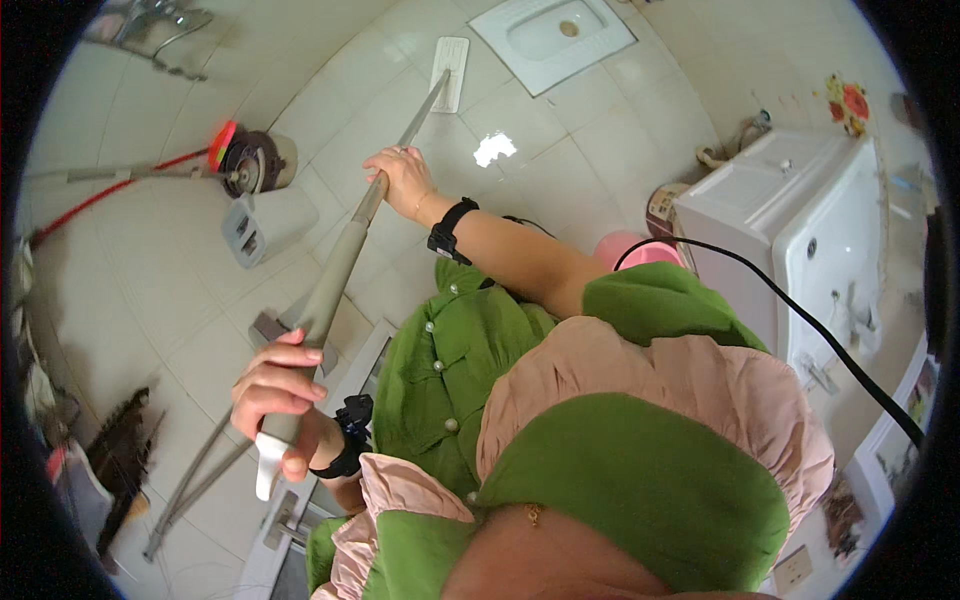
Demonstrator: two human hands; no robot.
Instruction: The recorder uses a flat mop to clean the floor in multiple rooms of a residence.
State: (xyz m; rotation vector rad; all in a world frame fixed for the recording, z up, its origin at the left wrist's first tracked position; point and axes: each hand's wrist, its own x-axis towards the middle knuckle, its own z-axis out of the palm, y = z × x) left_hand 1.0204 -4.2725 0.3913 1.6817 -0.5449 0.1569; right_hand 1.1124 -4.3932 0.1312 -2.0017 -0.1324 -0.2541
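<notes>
A flat mop (337, 275) with a long grey pole slants across the view, from the lower left up to the far floor. Its white rectangular mop head (456, 58) lies flat on the tiles beside the squat toilet. Close to the white-tipped upper end of the pole, my left hand (280, 388) is wrapped round the thick grey grip. My right hand (402, 180) is closed round the thinner section farther down. Both wrists carry black straps.
A white squat toilet (535, 55) is set into the far floor. On the right stand a white washbasin cabinet (740, 220), a pink tub (640, 248) and a patterned bin (662, 210). A black cable (790, 300) crosses there. A white plastic container (262, 228) sits left of the pole.
</notes>
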